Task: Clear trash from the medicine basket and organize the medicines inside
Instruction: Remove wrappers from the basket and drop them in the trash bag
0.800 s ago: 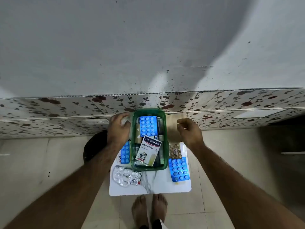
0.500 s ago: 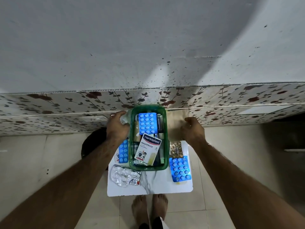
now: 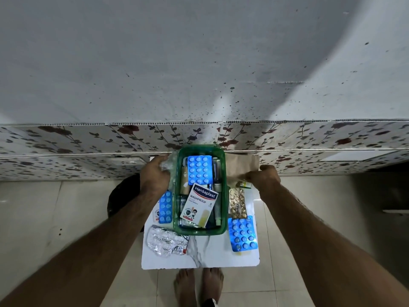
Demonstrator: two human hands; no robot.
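A green basket (image 3: 223, 229) stands on a small white marble-look table (image 3: 210, 255). Inside lie a blue blister pack (image 3: 199, 169), a Hansaplast box (image 3: 199, 204) and some tubes (image 3: 217, 173). My left hand (image 3: 153, 176) rests at the basket's left side, its fingers closed on a crumpled clear plastic wrapper (image 3: 167, 165). Right of the basket, my right hand (image 3: 264, 177) pinches the edge of a brown paper bag (image 3: 242, 166); a small green and yellow item (image 3: 243, 184) shows under the fingers. Loose on the table lie blue blister packs (image 3: 243, 233) (image 3: 165, 207), a gold strip (image 3: 237, 202) and a silver strip (image 3: 166, 240).
The table stands against a wall with a floral panel (image 3: 88, 140). A dark round object (image 3: 124, 196) sits on the tiled floor to the table's left, partly behind my left arm. My bare feet (image 3: 199, 284) are at the table's near edge.
My right hand has moved right and down along the paper bag's edge. My left hand stays at the basket's left side on the wrapper. The view has shifted slightly.
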